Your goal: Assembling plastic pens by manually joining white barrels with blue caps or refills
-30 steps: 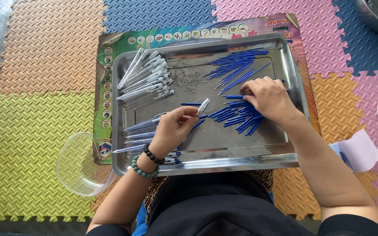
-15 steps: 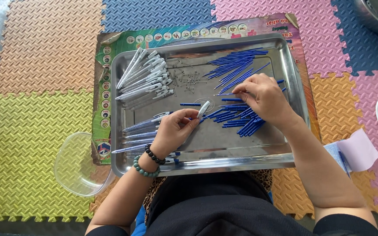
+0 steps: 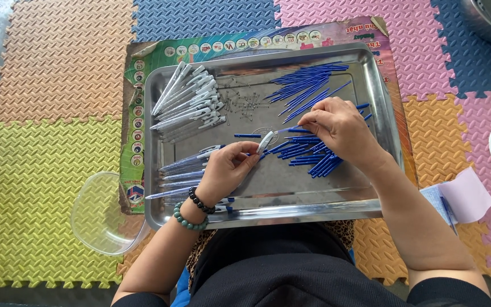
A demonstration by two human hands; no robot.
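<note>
While colourful interlocking foam floor mats [image 3: 46, 187] are spreading across the whole floor, a rectangular shiny steel tray [image 3: 268, 210] is lying on a printed cardboard sheet [image 3: 134, 148] in front of the seated person. A clear round plastic bowl [image 3: 100, 213] is sitting just beside the tray's near left corner. Inside the tray, a bundle of white pen barrels [image 3: 186, 102] is lying at the far left, and loose blue ink refills [image 3: 308, 85] are lying at the far right and under the right hand. The left hand [image 3: 228, 170] is pinching one white pen barrel [image 3: 265, 141] near the tray's middle. The right hand [image 3: 342, 131] is pinching a thin blue refill [image 3: 292, 130], whose end is meeting that barrel.
</note>
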